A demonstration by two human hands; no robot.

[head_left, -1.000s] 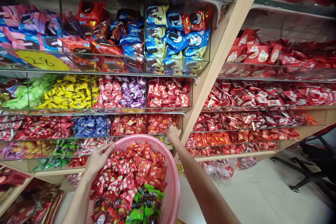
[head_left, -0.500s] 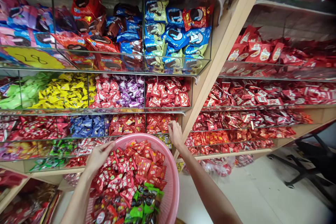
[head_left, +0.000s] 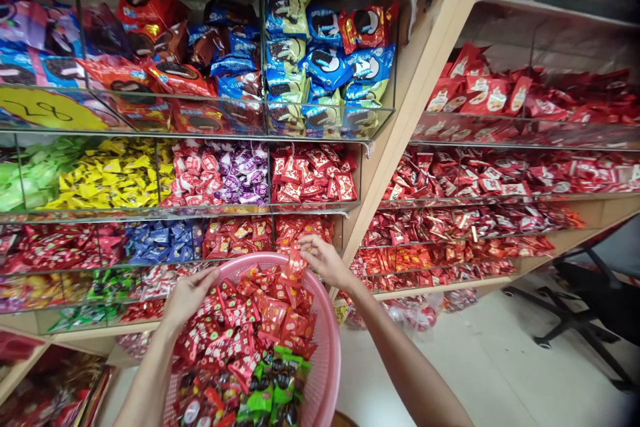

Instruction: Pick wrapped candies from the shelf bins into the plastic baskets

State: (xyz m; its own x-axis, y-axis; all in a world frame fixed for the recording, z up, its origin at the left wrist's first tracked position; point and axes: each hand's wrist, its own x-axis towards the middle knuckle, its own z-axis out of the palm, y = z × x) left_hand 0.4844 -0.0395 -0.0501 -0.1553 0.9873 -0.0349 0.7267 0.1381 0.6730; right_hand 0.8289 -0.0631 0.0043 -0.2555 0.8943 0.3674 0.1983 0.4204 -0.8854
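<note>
A round pink plastic basket (head_left: 327, 360) full of wrapped candies stands below the shelves. My left hand (head_left: 189, 297) grips its rim at the upper left, fingers over the edge. Over the far right rim, my right hand (head_left: 320, 260) pinches a red candy packet (head_left: 294, 269) between thumb and fingers. Similar red packets (head_left: 273, 313) fill the upper right of the basket. Darker red candies (head_left: 225, 333) lie at the left, and green-and-brown packets (head_left: 274, 383) at the bottom right. Just behind my right hand is a shelf compartment of red packets (head_left: 285, 230).
Glass-fronted shelves hold yellow candies (head_left: 107, 173), blue candies (head_left: 163, 240) and cookie packs (head_left: 325, 70). A slanting wooden post (head_left: 400, 147) divides them from more red packets (head_left: 480, 173). A black wheeled chair (head_left: 590, 320) stands on the pale floor at right.
My right hand has moved left and slightly down from the compartment of red packets to above the basket's rim, a red packet now visible in its fingers. My left hand keeps its grip.
</note>
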